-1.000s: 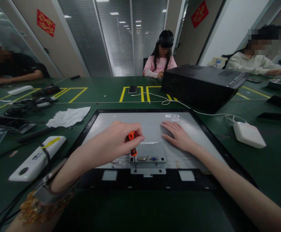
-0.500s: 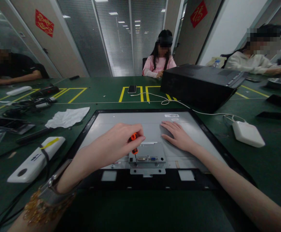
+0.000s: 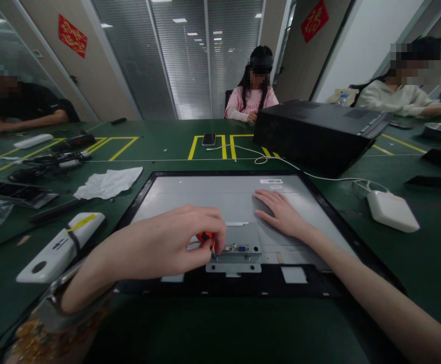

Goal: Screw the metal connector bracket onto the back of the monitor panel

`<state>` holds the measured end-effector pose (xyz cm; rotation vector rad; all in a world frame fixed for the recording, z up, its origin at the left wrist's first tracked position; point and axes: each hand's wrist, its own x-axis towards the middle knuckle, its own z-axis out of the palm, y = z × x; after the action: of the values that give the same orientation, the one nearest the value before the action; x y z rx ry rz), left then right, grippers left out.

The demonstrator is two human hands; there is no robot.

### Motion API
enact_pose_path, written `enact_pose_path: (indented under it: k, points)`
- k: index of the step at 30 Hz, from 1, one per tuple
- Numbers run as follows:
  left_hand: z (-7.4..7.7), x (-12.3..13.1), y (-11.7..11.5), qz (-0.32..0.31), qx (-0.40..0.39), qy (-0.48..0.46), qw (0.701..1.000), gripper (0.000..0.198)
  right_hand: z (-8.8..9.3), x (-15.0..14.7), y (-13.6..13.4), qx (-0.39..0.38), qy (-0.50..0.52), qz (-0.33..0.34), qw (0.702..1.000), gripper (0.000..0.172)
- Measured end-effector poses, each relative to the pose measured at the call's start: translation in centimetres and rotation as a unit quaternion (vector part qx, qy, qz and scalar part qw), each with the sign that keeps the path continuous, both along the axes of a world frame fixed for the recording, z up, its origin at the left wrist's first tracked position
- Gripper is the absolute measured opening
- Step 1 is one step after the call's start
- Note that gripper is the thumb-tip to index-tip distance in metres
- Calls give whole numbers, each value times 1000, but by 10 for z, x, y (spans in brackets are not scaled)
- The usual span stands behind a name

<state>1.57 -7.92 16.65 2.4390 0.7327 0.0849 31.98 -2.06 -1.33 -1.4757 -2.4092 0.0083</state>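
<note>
My left hand (image 3: pixel 184 237) is closed around an orange and black screwdriver (image 3: pixel 205 235), mostly covered by the fingers. Its fingertips are down at the left end of a metal port bracket (image 3: pixel 233 266), where a blue video port (image 3: pixel 242 248) shows. Whether they touch a screw there is hidden. The bracket sits at the near edge of a grey metal monitor back (image 3: pixel 190 189) framed in black, lying flat on the green table. My right hand (image 3: pixel 279 215) rests flat on that metal, fingers stretched out, holding nothing.
A large black case (image 3: pixel 311 131) stands beyond the panel. At the right is a white charger (image 3: pixel 393 210) with its cable running to a phone (image 3: pixel 209 139). White tissue (image 3: pixel 108 183), a white device (image 3: pixel 59 247) and tangled cables lie left. Several people sit around the table.
My left hand has moved down toward the bracket, and its fingers now cover more of the screwdriver, the tip included. My right hand stays in place on the panel.
</note>
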Motion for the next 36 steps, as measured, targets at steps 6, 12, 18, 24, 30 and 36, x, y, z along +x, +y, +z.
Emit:
enact_pose_path:
  k: [6, 12, 18, 24, 30, 36]
  points:
    - [1, -6, -3, 25, 29, 11, 999, 13, 0, 0, 0, -1, -2, -1, 1000, 53]
    - [-10, -2, 7, 50, 118, 58, 990, 29, 0, 0, 0, -1, -2, -1, 1000, 54]
    - [-14, 0, 7, 77, 130, 13, 988, 26, -3, 2, 1, 5, 0, 0, 1000, 53]
    - [-7, 4, -2, 110, 130, 44, 984, 8, -2, 1, 1, 5, 4, 1, 1000, 52]
    - [-10, 12, 2, 111, 123, 31, 986, 20, -2, 1, 1, 3, 4, 3, 1000, 53]
    - [-9, 7, 0, 80, 84, -5, 993, 10, -2, 2, 1, 0, 4, 4, 1000, 54]
